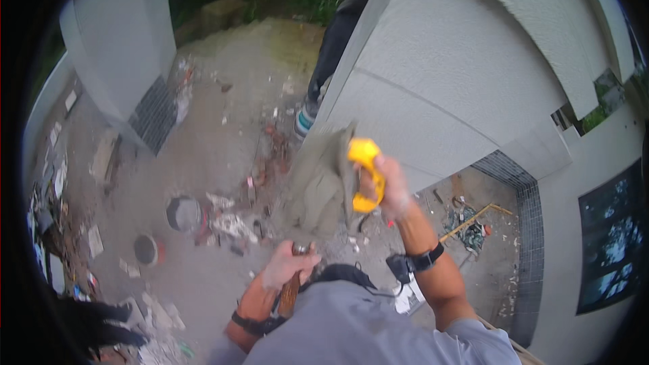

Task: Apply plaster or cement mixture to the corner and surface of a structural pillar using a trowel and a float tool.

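My right hand [389, 189] grips the yellow handle [365, 172] of a plastering hawk [323, 179] loaded with grey mortar, held up beside the grey plastered wall [446, 88]. My left hand [287, 267] is closed around the brown wooden handle [291, 294] of a tool, held low near my chest; the tool's blade is hidden. Both wrists wear black bands. I look down from a height onto the concrete ground [223, 142].
Another person [334, 40] in dark trousers stands on the ground by the wall's corner. Two buckets [184, 215] and rubble lie below. A grey pillar [125, 40] rises at the left. Dark tiles line the wall base [524, 230], with debris and a wooden strip [470, 223] nearby.
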`<action>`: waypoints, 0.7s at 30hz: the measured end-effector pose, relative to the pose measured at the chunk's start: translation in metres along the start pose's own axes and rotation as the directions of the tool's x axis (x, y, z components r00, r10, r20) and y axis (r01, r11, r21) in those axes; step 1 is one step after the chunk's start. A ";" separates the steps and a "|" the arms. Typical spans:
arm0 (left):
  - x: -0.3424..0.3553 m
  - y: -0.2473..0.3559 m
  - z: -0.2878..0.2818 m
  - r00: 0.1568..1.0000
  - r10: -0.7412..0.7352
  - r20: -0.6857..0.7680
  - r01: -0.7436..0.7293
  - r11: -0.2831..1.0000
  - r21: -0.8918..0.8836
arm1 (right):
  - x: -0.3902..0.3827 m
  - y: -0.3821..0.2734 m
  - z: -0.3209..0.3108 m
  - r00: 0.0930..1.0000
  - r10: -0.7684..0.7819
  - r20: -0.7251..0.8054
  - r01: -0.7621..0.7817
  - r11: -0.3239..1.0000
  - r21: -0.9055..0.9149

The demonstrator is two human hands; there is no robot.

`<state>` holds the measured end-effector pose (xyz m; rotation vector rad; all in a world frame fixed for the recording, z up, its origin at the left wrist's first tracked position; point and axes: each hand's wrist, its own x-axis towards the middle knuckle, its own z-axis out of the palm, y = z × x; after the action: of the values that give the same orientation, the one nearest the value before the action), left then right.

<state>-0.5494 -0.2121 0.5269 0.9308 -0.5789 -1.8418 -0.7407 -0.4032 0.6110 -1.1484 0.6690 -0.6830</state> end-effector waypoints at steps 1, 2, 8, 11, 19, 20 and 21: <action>0.000 0.000 0.001 1.000 0.000 -0.017 0.000 1.000 0.004 | -0.004 0.006 -0.005 0.999 -0.001 -0.036 -0.002 0.996 -0.085; 0.005 -0.001 0.002 0.995 0.102 0.024 -0.100 0.993 -0.061 | -0.010 0.012 -0.010 0.999 0.026 -0.038 -0.030 0.994 -0.101; 0.003 -0.002 -0.005 0.989 0.147 -0.026 -0.149 0.984 -0.097 | -0.030 0.003 -0.053 0.974 -0.017 -0.227 -0.011 0.993 -0.120; 0.000 0.005 -0.001 0.986 0.149 -0.071 -0.152 0.987 -0.043 | -0.036 -0.050 -0.100 0.854 -0.290 -0.432 0.389 0.907 0.162; -0.006 0.020 0.027 0.909 0.239 -0.341 -0.179 0.964 0.199 | -0.060 -0.207 -0.238 0.451 -0.666 -0.594 0.892 0.308 0.332; -0.006 0.024 0.030 0.909 0.243 -0.338 -0.183 0.962 0.201 | -0.066 -0.222 -0.254 0.405 -0.692 -0.597 0.910 0.242 0.336; -0.005 0.027 0.032 0.910 0.247 -0.334 -0.185 0.961 0.206 | -0.071 -0.235 -0.269 0.362 -0.703 -0.612 0.921 0.170 0.350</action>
<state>-0.5596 -0.2194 0.5670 1.2314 -0.5911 -1.3950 -1.0245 -0.5649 0.7718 -0.6063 -0.1166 -1.9658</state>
